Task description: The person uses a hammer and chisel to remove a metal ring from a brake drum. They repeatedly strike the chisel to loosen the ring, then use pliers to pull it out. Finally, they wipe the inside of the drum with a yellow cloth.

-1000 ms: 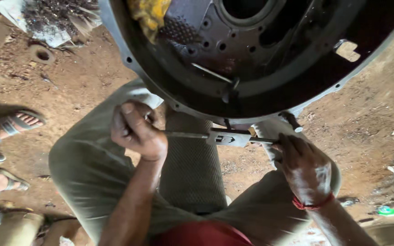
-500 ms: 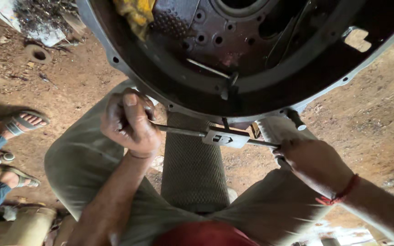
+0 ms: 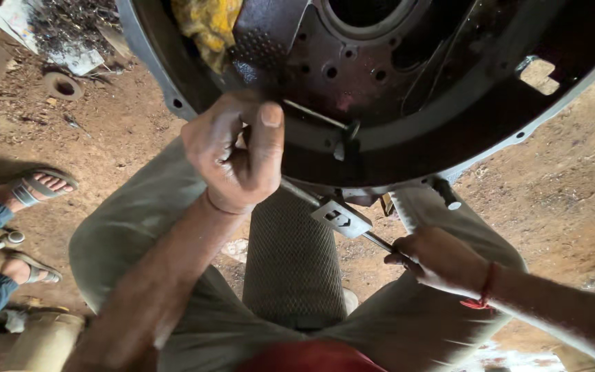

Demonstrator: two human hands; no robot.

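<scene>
The large round dark cast-metal housing [image 3: 394,89] stands on edge on the bare earth floor, filling the upper frame; its open face shows bolt holes and a central bore. Judged from this view, the work at its lower rim is under way and unfinished: the tool is engaged at the rim, and nothing shows a fastener freed or removed.

The person sits with grey-trousered legs [image 3: 139,234] to either side of a grey ribbed cylinder [image 3: 290,262] standing upright below the housing's rim.

The left hand [image 3: 239,151] is raised against the lower rim, fingers clenched around the upper end of a long flat steel wrench [image 3: 342,220]. The right hand [image 3: 442,262] grips the wrench's lower end, fingers closed on it; a red thread circles that wrist. The wrench runs diagonally between the hands, just beneath the rim.

A yellow rag [image 3: 208,24] hangs inside the housing's upper left.

Surface: reddish packed dirt, littered. At the left edge, another person's sandalled feet [image 3: 32,186]. A metal ring [image 3: 63,86] lies near the top left.
</scene>
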